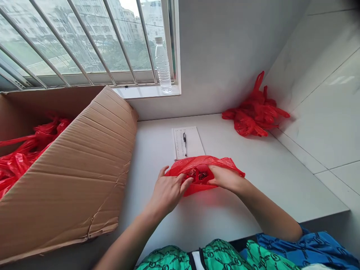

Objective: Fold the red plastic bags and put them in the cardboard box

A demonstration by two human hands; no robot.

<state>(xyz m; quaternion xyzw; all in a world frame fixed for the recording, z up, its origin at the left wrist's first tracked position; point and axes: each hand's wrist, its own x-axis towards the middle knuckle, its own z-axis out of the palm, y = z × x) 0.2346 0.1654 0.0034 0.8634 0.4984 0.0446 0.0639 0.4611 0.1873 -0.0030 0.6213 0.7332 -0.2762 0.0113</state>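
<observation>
A red plastic bag (222, 162) lies on the white counter with its mouth spread open towards me. My left hand (168, 190) is at the bag's left rim, thumb and forefinger around the edge of the plastic. My right hand (225, 178) reaches into the bag from the right; its thumb shows, while the other fingers are hidden inside. Between the hands, small dark items with a light pattern (201, 174) show within the bag, too small to name.
A large cardboard box (92, 161) holding red plastic bags (22, 161) stands at left. Behind my hands lie a notebook (194, 138) and a pen (185, 143). More red bags (255, 112) lie in the right corner. A water bottle (163, 69) stands on the windowsill.
</observation>
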